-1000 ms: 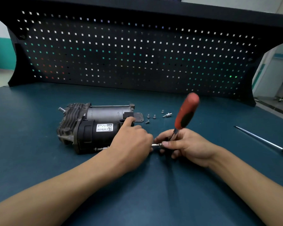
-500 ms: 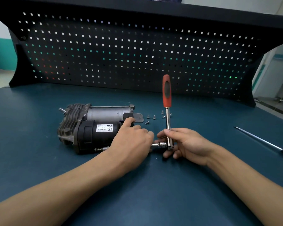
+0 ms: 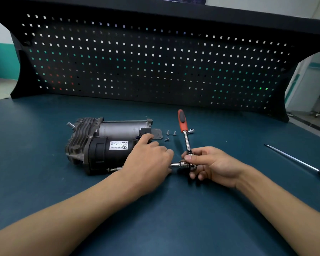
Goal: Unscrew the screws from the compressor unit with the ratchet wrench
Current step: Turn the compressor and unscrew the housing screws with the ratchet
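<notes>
The compressor unit [image 3: 103,143] is gripped by the left hand [image 3: 148,159], the ratchet wrench [image 3: 186,139] by the right hand [image 3: 216,165], fingers curled.

Loose screws [image 3: 170,134] lie right of the compressor unit [image 3: 107,145], screwdriver [image 3: 299,163] farther right.

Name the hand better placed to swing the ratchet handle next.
Right. The right hand grips the ratchet wrench at its head; the left hand lies over the extension beside the compressor unit.
</notes>
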### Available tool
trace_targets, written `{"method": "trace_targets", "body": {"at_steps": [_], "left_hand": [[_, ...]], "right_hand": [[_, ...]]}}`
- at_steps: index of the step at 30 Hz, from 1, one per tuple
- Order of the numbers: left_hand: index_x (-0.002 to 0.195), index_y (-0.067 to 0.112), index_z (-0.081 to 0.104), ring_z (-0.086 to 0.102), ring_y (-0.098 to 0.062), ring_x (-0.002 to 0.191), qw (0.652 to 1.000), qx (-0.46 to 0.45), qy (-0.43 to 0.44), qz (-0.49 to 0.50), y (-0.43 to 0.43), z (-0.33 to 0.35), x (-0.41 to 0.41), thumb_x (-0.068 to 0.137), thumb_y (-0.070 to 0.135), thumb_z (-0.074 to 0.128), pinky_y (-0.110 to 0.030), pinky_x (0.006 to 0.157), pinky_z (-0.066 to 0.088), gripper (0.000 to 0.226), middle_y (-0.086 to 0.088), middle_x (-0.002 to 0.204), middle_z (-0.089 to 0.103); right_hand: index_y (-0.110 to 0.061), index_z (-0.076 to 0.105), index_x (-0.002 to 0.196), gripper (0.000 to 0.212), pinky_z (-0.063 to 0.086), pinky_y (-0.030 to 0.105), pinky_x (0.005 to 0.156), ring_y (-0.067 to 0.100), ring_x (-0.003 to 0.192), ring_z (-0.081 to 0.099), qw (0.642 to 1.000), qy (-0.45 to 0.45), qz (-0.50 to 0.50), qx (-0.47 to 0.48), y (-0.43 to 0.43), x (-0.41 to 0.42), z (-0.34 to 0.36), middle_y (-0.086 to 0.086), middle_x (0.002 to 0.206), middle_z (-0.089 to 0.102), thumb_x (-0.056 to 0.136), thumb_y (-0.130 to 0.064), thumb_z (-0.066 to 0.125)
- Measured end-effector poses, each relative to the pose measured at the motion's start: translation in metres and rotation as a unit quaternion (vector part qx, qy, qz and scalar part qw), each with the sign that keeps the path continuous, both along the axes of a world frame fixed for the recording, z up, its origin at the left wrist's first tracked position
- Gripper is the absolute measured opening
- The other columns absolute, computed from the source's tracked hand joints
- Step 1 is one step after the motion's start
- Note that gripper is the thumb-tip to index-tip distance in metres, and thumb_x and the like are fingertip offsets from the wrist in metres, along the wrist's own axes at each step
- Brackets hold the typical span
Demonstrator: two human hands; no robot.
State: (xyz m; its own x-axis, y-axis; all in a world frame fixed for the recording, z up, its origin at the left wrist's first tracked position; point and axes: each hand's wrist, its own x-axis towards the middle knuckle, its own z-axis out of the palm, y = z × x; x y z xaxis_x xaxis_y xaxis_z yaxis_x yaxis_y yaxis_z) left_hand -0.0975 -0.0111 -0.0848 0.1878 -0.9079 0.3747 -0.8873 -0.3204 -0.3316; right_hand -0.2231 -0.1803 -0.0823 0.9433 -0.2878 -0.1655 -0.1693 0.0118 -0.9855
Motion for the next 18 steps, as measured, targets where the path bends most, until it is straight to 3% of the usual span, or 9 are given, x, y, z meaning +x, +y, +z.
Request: {"method": "trace_targets", "body": {"at_steps": [5,10,18], "left_hand": [[0.091,0.024,0.06,0.055,-0.024,0.098,0.999,0.039,-0.023,-0.011,0.0023,-0.0001,0.0035,0.1,0.051,0.04,-0.045,0.11,0.014,0.035,0.005,0.093,0.068],[0.086,0.025,0.059,0.053,-0.023,0.089,0.998,0.039,-0.034,-0.029,0.0031,-0.0012,0.0062,0.104,0.05,0.023,-0.047,0.105,0.015,0.048,0.005,0.085,0.064],[0.089,0.024,0.061,0.056,-0.024,0.093,0.998,0.048,-0.037,-0.029,0.0012,-0.0026,0.0085,0.104,0.049,0.031,-0.047,0.107,0.016,0.042,0.005,0.089,0.067]], "right_hand": [[-0.006,0.061,0.11,0.044,0.048,0.02,0.044,0.019,0.058,0.065,1.0,-0.016,-0.001,-0.01,0.0001,-0.0018,-0.0013,0.01,0.097,0.073,0.071,-0.017,0.079],[-0.007,0.063,0.111,0.045,0.05,0.02,0.045,0.021,0.061,0.067,0.999,-0.036,-0.007,-0.003,-0.0001,-0.0041,-0.0024,0.009,0.098,0.074,0.069,-0.009,0.078],[-0.018,0.074,0.091,0.031,0.051,0.022,0.049,0.021,0.069,0.068,0.998,-0.064,0.001,-0.016,0.0016,-0.0044,-0.0044,0.009,0.1,0.073,0.064,-0.003,0.08]]}}
